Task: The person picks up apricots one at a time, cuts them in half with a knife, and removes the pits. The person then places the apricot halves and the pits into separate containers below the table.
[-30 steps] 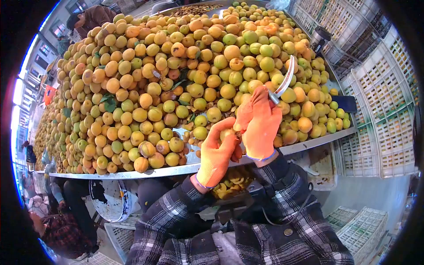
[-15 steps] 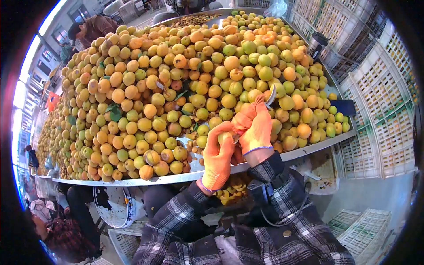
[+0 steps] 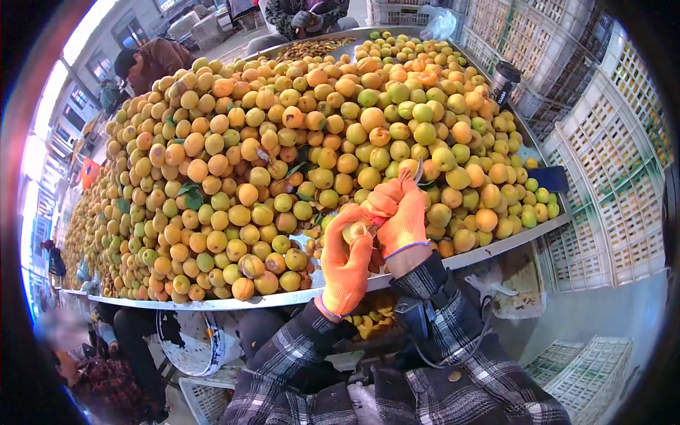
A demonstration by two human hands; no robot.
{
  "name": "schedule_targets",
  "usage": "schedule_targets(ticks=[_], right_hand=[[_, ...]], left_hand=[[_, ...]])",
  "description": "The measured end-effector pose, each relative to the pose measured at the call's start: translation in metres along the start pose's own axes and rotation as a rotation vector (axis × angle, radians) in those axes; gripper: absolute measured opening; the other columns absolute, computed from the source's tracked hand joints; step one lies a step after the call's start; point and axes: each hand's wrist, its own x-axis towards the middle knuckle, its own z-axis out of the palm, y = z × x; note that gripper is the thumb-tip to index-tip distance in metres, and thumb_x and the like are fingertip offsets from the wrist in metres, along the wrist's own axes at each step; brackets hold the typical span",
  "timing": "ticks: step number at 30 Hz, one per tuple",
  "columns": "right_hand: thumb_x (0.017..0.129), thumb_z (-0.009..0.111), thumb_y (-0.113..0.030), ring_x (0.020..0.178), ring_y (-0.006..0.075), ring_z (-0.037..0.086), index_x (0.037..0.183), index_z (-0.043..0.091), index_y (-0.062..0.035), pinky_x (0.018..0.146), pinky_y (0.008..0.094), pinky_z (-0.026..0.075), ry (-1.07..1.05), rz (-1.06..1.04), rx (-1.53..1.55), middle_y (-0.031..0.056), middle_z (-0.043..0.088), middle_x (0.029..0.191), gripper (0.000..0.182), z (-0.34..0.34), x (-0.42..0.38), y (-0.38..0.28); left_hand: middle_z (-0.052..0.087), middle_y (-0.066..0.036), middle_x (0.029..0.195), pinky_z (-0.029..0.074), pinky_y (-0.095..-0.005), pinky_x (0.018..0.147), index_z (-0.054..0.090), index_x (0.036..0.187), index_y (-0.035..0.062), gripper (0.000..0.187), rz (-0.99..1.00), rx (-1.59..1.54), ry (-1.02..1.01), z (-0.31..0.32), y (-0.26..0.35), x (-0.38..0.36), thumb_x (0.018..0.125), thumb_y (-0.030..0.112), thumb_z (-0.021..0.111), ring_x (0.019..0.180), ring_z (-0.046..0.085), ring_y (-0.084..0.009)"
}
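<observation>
My left hand (image 3: pixel 345 268), in an orange knit glove, is closed around a yellow-green apricot (image 3: pixel 353 231) at the front edge of a big heap of apricots (image 3: pixel 215 177). Right beside it, my gloved right hand (image 3: pixel 404 221) grips a small curved knife (image 3: pixel 418 170), whose blade points up and away from the held fruit. Fingers of both hands meet at the apricot, so its far side and the knife's handle are hidden. Below the hands, cut apricot pieces (image 3: pixel 373 322) lie under the table edge.
A metal table rim (image 3: pixel 489 249) runs between my body and the heap. White plastic crates (image 3: pixel 602 177) stack at the right, with a dark phone-like slab (image 3: pixel 547 179) and a black cup (image 3: pixel 504 81) nearby. A bucket (image 3: pixel 190 343) stands at lower left. Other people sit around the table.
Both hands have shifted slightly left in view, still together at the apricot. The knife blade has turned more upright. The whole view has tilted a little, showing more of the far side.
</observation>
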Motion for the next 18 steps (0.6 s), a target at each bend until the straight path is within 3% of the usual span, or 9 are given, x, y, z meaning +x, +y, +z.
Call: schedule_targets(ticks=[3, 5, 9, 10, 12, 13, 15, 16, 18], right_hand=[[0.102, 0.043, -0.051, 0.042, 0.0115, 0.019, 0.058, 0.025, -0.0198, 0.045, 0.0306, 0.018, -0.037, 0.051, 0.101, -0.0058, 0.019, 0.050, 0.058, -0.002, 0.004, -0.003], [0.102, 0.045, -0.052, 0.043, 0.0113, 0.019, 0.058, 0.025, -0.0200, 0.045, 0.0301, 0.018, -0.044, 0.090, 0.189, -0.0058, 0.019, 0.050, 0.058, -0.004, 0.006, -0.005], [0.100, 0.053, -0.049, 0.042, 0.0115, 0.021, 0.058, 0.026, -0.0210, 0.043, 0.0307, 0.018, -0.063, 0.021, 0.112, -0.0062, 0.020, 0.051, 0.057, -0.005, 0.005, -0.001], [0.099, 0.054, -0.049, 0.041, 0.0119, 0.023, 0.059, 0.026, -0.0212, 0.042, 0.0312, 0.019, -0.115, -0.061, -0.009, -0.0058, 0.022, 0.051, 0.056, -0.003, 0.007, -0.004], [0.098, 0.058, -0.046, 0.041, 0.0120, 0.030, 0.060, 0.033, -0.0198, 0.040, 0.0322, 0.024, -0.175, -0.142, -0.282, -0.0046, 0.028, 0.050, 0.052, -0.005, 0.003, -0.015], [0.097, 0.060, -0.044, 0.041, 0.0116, 0.035, 0.061, 0.039, -0.0182, 0.040, 0.0327, 0.028, -0.207, -0.152, -0.443, -0.0040, 0.034, 0.049, 0.049, 0.001, -0.001, -0.028], [0.092, 0.067, -0.037, 0.046, 0.0123, 0.047, 0.069, 0.058, -0.0087, 0.044, 0.0323, 0.039, -0.185, -0.335, -1.090, -0.0001, 0.047, 0.053, 0.037, 0.010, -0.014, -0.035], [0.086, 0.072, -0.031, 0.057, 0.0132, 0.058, 0.085, 0.068, -0.0027, 0.053, 0.0311, 0.048, -0.269, -0.660, -1.372, 0.0047, 0.058, 0.062, 0.029, 0.008, -0.017, -0.027], [0.082, 0.077, -0.035, 0.069, 0.0189, 0.066, 0.091, 0.069, -0.0040, 0.062, 0.0341, 0.051, -0.425, -0.569, -1.617, 0.0111, 0.065, 0.072, 0.033, -0.001, -0.020, -0.021]], left_hand=[[0.060, -0.006, 0.120, 0.047, -0.0255, 0.086, 0.056, 0.126, 0.0032, 0.031, 0.081, -0.018, -0.016, -0.001, -0.009, -0.002, 0.095, 0.006, 0.058, 0.100, 0.056, -0.0116], [0.061, -0.001, 0.089, 0.045, -0.0239, 0.052, 0.055, 0.125, 0.0077, 0.030, 0.145, 0.091, 0.048, 0.001, -0.018, -0.001, 0.096, 0.005, 0.058, 0.061, 0.055, -0.0086], [0.064, -0.004, 0.086, 0.041, -0.0239, 0.048, 0.061, 0.117, 0.0095, 0.023, -0.161, -0.151, -0.031, -0.008, 0.000, 0.004, 0.096, 0.016, 0.057, 0.057, 0.055, -0.0104], [0.064, -0.005, 0.087, 0.041, -0.0240, 0.047, 0.061, 0.116, 0.0095, 0.024, -0.098, -0.108, 0.015, -0.006, 0.001, 0.009, 0.096, 0.021, 0.055, 0.057, 0.056, -0.0115], [0.064, -0.006, 0.093, 0.046, -0.0282, 0.053, 0.062, 0.118, 0.0107, 0.035, -0.287, -0.084, -0.011, -0.019, 0.004, 0.019, 0.091, 0.033, 0.061, 0.070, 0.059, -0.0159], [0.064, -0.006, 0.089, 0.042, -0.0251, 0.050, 0.062, 0.117, 0.0109, 0.033, -0.262, -0.148, -0.077, -0.029, -0.003, 0.025, 0.093, 0.034, 0.058, 0.061, 0.057, -0.0141], [0.063, -0.005, 0.082, 0.037, -0.0218, 0.046, 0.062, 0.114, 0.0086, 0.029, -0.307, 0.104, -0.056, -0.033, 0.006, 0.035, 0.096, 0.031, 0.055, 0.058, 0.056, -0.0100], [0.063, -0.004, 0.081, 0.037, -0.0221, 0.047, 0.062, 0.115, 0.0070, 0.029, -0.336, 0.092, -0.043, -0.034, 0.006, 0.037, 0.096, 0.029, 0.057, 0.058, 0.056, -0.0095], [0.062, -0.002, 0.081, 0.039, -0.0223, 0.049, 0.061, 0.116, 0.0038, 0.028, -0.345, 0.180, -0.077, -0.036, 0.007, 0.039, 0.095, 0.023, 0.059, 0.060, 0.055, -0.0080]])
